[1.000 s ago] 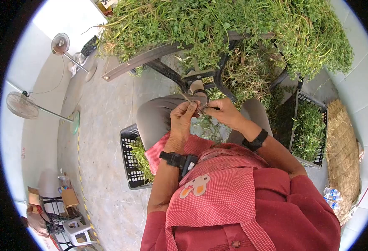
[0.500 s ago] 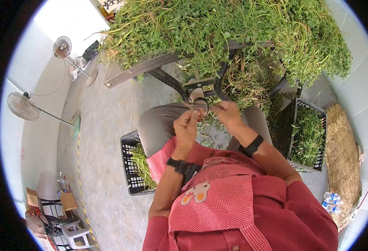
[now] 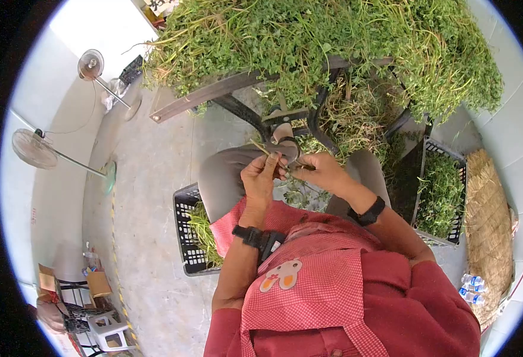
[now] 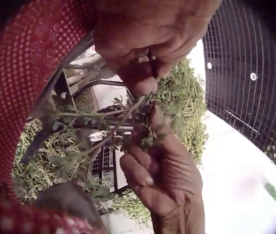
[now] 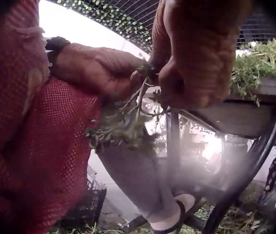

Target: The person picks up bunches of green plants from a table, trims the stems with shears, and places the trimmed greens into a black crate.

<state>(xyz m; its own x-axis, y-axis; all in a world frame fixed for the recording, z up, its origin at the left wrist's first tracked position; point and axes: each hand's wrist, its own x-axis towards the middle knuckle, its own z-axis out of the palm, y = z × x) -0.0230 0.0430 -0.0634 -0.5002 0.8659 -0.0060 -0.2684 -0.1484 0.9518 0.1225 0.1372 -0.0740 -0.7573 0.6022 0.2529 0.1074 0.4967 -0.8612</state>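
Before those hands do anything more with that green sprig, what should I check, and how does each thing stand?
1. Left hand grips the sprig: ok.
2. Right hand has its fingers on the sprig too: ok.
3. Sprig's leafy part hangs free below the hands: ok.
4. Every leaf sound: cannot tell, partly blurred.
5. Black crate beside the leg, holding stems: ok.
6. Room at the crate's bottom: cannot tell.

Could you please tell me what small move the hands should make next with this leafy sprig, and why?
I would probably draw the right hand gently away from the left hand, to part the sprig between them: both pinch it, fingertips close together, and its leafy stems hang below.
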